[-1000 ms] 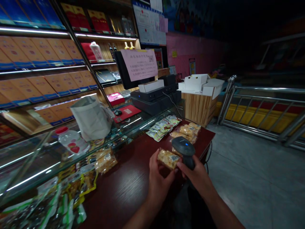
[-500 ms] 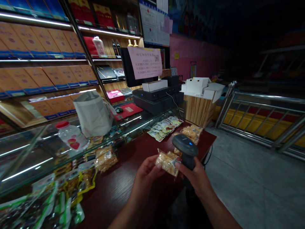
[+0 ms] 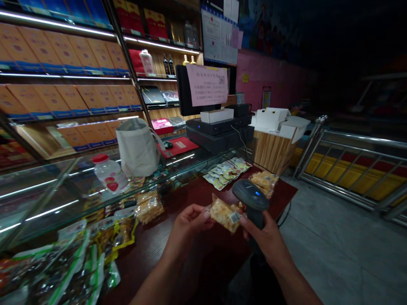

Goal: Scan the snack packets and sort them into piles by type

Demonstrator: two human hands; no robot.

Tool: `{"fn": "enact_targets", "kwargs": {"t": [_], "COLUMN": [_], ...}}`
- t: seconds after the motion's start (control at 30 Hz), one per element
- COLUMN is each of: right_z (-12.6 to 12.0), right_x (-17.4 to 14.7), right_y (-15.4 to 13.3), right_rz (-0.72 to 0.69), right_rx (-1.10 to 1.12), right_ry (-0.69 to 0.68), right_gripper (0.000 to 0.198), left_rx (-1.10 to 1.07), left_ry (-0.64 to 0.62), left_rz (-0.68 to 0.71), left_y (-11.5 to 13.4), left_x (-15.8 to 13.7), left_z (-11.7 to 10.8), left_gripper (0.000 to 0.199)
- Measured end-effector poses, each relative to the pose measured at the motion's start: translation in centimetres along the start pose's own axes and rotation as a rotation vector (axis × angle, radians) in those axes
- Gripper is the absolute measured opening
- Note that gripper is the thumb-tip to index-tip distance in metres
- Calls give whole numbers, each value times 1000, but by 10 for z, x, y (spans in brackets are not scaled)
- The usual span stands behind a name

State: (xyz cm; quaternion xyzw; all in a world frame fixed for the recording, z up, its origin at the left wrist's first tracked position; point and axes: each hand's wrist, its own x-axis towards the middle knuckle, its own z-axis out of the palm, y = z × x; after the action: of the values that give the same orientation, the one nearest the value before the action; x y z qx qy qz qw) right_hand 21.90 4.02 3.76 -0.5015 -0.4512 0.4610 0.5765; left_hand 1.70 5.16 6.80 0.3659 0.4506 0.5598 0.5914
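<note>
My left hand (image 3: 193,222) pinches the left end of a small clear snack packet (image 3: 222,213) with pale yellow pieces inside. A white barcode label shows at the packet's right end. My right hand (image 3: 262,233) is wrapped round the handle of a dark barcode scanner (image 3: 249,195), which has a blue light on top. The right thumb lies at the labelled end of the packet, seemingly touching it. Similar snack packets (image 3: 263,181) lie behind the scanner on the dark red counter (image 3: 152,254), and another pile of snack packets (image 3: 149,206) sits left of my left hand.
Green-white sachets (image 3: 227,173) lie farther back on the counter. At the left are many green-edged food packs (image 3: 63,262), a red-capped plastic bottle (image 3: 110,176) and a white cloth bag (image 3: 138,148) on the glass case. A monitor (image 3: 182,91) stands behind; a metal railing (image 3: 356,148) is at the right.
The packet has turned between my hands, so its barcode label now shows more plainly. My left hand has shifted slightly left on it. The view has swung a little left.
</note>
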Motion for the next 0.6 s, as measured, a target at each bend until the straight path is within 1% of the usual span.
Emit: {"fn": "enact_targets", "kwargs": {"t": [0.1, 0.17, 0.27, 0.33, 0.4, 0.53, 0.6], "right_z": [-7, -15, -27, -34, -36, -34, -32], "right_x": [0, 0, -2, -3, -6, -10, -11], "right_y": [1, 4, 9, 12, 14, 13, 12], "right_rz": [-44, -60, -72, -83, -90, -100, -123], "right_rx": [-19, -21, -29, -59, -111, -185, -226], "right_ry": [-31, -82, -211, -331, -391, -347, -357], "right_gripper": [49, 48, 47, 48, 49, 46, 44], "left_rx": [-11, -12, 9, 24, 35, 43, 41], "left_ry": [91, 171, 261, 286, 294, 299, 304], "left_rz": [61, 125, 208, 238, 249, 259, 267], "left_y": [3, 4, 3, 0, -4, -10, -11], "left_x": [6, 11, 18, 22, 26, 30, 31], "left_z": [-6, -11, -18, -21, -23, -25, -26], "left_gripper": [44, 44, 43, 41, 40, 38, 38]}}
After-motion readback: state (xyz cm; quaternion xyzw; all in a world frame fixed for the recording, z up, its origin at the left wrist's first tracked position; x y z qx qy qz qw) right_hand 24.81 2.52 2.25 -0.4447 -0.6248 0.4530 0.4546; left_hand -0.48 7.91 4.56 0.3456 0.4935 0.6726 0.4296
